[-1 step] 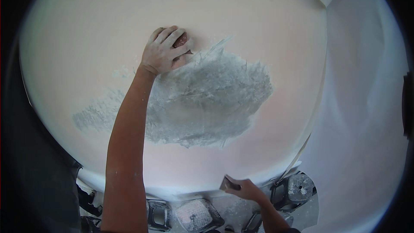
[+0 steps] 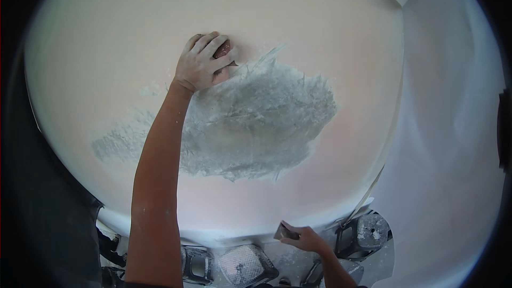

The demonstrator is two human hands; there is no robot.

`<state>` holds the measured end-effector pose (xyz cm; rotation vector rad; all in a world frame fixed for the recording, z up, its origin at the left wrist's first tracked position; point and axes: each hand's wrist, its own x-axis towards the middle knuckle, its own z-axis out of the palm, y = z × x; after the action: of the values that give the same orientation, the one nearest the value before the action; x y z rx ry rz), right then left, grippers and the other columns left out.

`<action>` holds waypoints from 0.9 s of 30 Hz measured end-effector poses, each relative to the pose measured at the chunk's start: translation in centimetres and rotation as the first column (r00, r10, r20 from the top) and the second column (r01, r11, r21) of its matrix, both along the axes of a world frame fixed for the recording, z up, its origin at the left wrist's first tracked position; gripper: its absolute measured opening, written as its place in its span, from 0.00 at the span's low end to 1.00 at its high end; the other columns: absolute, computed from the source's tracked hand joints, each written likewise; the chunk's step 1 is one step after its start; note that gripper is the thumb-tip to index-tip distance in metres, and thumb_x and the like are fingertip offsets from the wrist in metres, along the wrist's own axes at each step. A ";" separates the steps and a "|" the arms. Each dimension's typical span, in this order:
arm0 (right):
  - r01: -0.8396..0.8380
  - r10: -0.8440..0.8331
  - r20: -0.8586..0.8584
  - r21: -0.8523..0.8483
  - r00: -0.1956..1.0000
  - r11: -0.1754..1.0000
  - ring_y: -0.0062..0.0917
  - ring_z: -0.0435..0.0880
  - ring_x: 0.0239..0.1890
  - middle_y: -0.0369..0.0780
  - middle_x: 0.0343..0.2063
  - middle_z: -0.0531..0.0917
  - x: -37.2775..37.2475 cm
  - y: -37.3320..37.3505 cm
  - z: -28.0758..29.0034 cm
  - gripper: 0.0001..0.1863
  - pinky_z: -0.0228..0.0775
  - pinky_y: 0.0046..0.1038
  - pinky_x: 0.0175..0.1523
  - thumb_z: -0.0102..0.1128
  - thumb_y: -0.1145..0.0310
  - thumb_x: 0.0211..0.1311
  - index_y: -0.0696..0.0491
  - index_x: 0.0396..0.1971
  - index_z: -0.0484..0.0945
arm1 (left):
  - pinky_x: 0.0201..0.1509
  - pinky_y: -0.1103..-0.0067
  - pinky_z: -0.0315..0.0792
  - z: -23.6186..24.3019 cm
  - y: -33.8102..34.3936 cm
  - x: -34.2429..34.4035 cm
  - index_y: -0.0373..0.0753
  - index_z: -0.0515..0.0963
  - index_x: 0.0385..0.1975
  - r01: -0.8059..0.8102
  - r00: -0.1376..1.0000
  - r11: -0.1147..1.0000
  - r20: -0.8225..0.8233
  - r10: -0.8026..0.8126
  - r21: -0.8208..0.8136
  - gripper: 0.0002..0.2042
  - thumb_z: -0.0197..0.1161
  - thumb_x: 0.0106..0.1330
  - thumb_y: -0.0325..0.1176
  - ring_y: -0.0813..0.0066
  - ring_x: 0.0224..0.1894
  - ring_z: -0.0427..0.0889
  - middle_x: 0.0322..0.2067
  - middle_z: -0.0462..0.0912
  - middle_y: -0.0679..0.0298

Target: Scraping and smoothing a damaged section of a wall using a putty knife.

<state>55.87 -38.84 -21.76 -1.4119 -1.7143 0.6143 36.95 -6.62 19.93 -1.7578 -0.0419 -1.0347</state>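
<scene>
So, from the head camera, the left hand (image 2: 202,63) is reaching well out over a big pale surface (image 2: 309,16), left of the middle, with its fingers a bit spread and bent over a reddish-brown pad (image 2: 223,49). You can see the pad between the fingers and just past them, so it's sitting under the hand on the far side of a big grey patch (image 2: 256,122). Those fingers look pretty dusty, btw. The patch has ragged, streaky edges and stretches across the middle, with a thinner smear running out to the left, past the forearm. The right hand (image 2: 306,239) is way nearer and off to the right, well apart from the other one, by the near edge of the surface. Its fingers are closed round a small grey-brown block (image 2: 286,231), which pokes out to the left; can't really tell how the tucked fingers sit. Down at the near side there's a dusty stool (image 2: 242,264) between the two forearms, and a black stool (image 2: 372,232) over to the right. Far right, a whitish sheet (image 2: 448,128) hangs beside the surface.
</scene>
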 end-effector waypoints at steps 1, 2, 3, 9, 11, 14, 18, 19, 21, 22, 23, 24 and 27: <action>0.022 -0.060 -0.111 -0.316 0.992 0.949 0.21 0.83 0.38 0.50 0.38 0.87 -0.7 -2.3 -0.1 0.40 0.75 0.26 0.50 0.72 0.51 0.60 0.53 0.69 0.68 | 0.61 0.61 0.70 -0.2 -0.1 -0.1 0.58 0.78 0.51 -0.001 1.000 1.000 0.010 0.001 -0.008 0.20 0.64 0.55 0.43 0.60 0.54 0.77 0.53 0.78 0.63; 0.025 -0.064 -0.112 -0.317 0.992 0.948 0.21 0.83 0.38 0.50 0.38 0.87 -1.3 -3.9 -1.1 0.40 0.75 0.26 0.50 0.72 0.51 0.60 0.53 0.69 0.68 | 0.61 0.61 0.70 -0.5 -0.3 0.2 0.58 0.78 0.51 0.002 1.000 1.000 0.008 -0.002 -0.009 0.20 0.64 0.55 0.43 0.60 0.54 0.77 0.53 0.78 0.63; 0.074 -0.141 -0.181 -0.334 0.973 0.940 0.24 0.85 0.39 0.51 0.37 0.87 -1.6 -5.1 -2.0 0.40 0.75 0.26 0.50 0.71 0.51 0.60 0.52 0.69 0.67 | 0.60 0.61 0.70 -1.0 -0.9 0.3 0.56 0.78 0.52 0.059 0.998 0.997 0.030 -0.057 -0.052 0.21 0.65 0.54 0.41 0.58 0.52 0.77 0.52 0.78 0.62; 0.206 -0.259 -0.188 -0.259 0.948 0.944 0.37 0.89 0.41 0.54 0.37 0.87 -0.3 -9.6 -1.0 0.42 0.78 0.32 0.48 0.71 0.47 0.58 0.53 0.68 0.69 | 0.62 0.59 0.63 -22.0 -13.7 1.1 0.32 0.66 0.62 0.791 0.573 0.241 0.545 -0.613 -0.562 0.26 0.59 0.65 0.35 0.51 0.51 0.75 0.49 0.77 0.49; 0.254 -0.300 -0.149 -0.269 0.942 0.929 0.40 0.89 0.42 0.56 0.38 0.86 0.8 -10.0 0.3 0.42 0.79 0.34 0.48 0.71 0.46 0.58 0.54 0.67 0.69 | 0.62 0.61 0.63 -30.6 -19.7 0.3 0.32 0.67 0.62 0.568 0.742 0.133 0.436 -0.509 -0.812 0.29 0.59 0.58 0.29 0.54 0.50 0.72 0.49 0.74 0.49; 0.304 -0.341 -0.094 -0.279 0.935 0.911 0.47 0.88 0.43 0.58 0.40 0.85 1.2 -10.6 0.8 0.43 0.79 0.37 0.49 0.70 0.45 0.58 0.57 0.66 0.70 | 0.50 0.76 0.73 -42.0 -26.0 0.2 0.39 0.58 0.73 0.390 0.889 -0.506 0.458 -0.012 -0.770 0.34 0.51 0.62 0.24 0.65 0.47 0.71 0.60 0.60 0.52; 0.281 -0.297 -0.045 -0.221 0.954 0.934 0.47 0.88 0.43 0.59 0.40 0.85 0.5 -9.8 -0.7 0.44 0.79 0.37 0.50 0.69 0.45 0.59 0.60 0.66 0.68 | 0.46 0.70 0.78 -50.1 -29.6 -3.0 0.51 0.52 0.77 0.511 0.693 -0.850 0.525 0.495 0.128 0.33 0.39 0.68 0.42 0.61 0.47 0.77 0.58 0.69 0.52; 0.229 -0.245 -0.048 -0.217 0.968 0.949 0.47 0.88 0.43 0.59 0.40 0.85 0.3 -9.3 -1.8 0.44 0.79 0.37 0.51 0.69 0.45 0.59 0.60 0.66 0.68 | 0.49 0.66 0.79 -50.5 -30.2 -4.0 0.51 0.50 0.77 0.463 0.710 -0.861 0.494 0.502 0.211 0.35 0.40 0.67 0.43 0.60 0.45 0.79 0.56 0.73 0.54; 0.157 -0.177 -0.052 -0.259 0.983 0.953 0.42 0.87 0.46 0.58 0.43 0.85 -1.5 -8.2 -1.7 0.43 0.78 0.34 0.52 0.70 0.48 0.59 0.59 0.67 0.67 | 0.48 0.66 0.79 -48.9 -30.9 -6.0 0.51 0.48 0.78 0.448 0.692 -0.857 0.509 0.512 0.254 0.35 0.40 0.67 0.45 0.61 0.46 0.79 0.58 0.73 0.55; 0.108 -0.133 -0.069 -0.292 0.989 0.950 0.36 0.87 0.49 0.57 0.46 0.84 -2.4 -7.6 -1.5 0.42 0.77 0.32 0.54 0.71 0.51 0.60 0.58 0.68 0.66 | 0.47 0.66 0.78 -48.3 -30.8 -6.7 0.52 0.46 0.78 0.411 0.689 -0.867 0.526 0.499 0.282 0.36 0.39 0.67 0.47 0.61 0.47 0.79 0.60 0.72 0.56; 0.084 -0.108 -0.064 -0.296 0.992 0.951 0.36 0.87 0.49 0.57 0.46 0.84 -3.6 -7.0 -1.1 0.42 0.77 0.32 0.54 0.71 0.51 0.60 0.58 0.68 0.66 | 0.47 0.66 0.78 -48.1 -30.7 -7.9 0.52 0.46 0.78 0.433 0.673 -0.854 0.527 0.519 0.289 0.36 0.39 0.67 0.47 0.61 0.47 0.79 0.60 0.72 0.56; 0.022 -0.041 -0.070 -0.249 0.997 0.968 0.33 0.87 0.45 0.55 0.44 0.85 -4.6 -6.3 -0.8 0.42 0.77 0.31 0.51 0.71 0.53 0.61 0.57 0.70 0.63 | 0.46 0.67 0.78 -48.2 -30.2 -8.8 0.52 0.46 0.78 0.434 0.653 -0.867 0.576 0.491 0.246 0.37 0.39 0.67 0.48 0.61 0.48 0.78 0.61 0.72 0.56; -0.124 0.048 -0.279 -0.263 0.959 0.957 0.34 0.88 0.41 0.55 0.44 0.85 -6.4 -5.2 3.8 0.45 0.78 0.31 0.49 0.70 0.54 0.61 0.57 0.72 0.58 | 0.62 0.69 0.68 -46.7 -29.3 -11.1 0.56 0.41 0.79 0.390 0.596 -0.873 0.643 0.481 0.293 0.38 0.41 0.66 0.45 0.62 0.52 0.77 0.63 0.68 0.59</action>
<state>49.49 -44.05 -18.00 -1.3716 -1.5191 1.0824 25.90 -35.88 -26.76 0.6792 0.4946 0.7046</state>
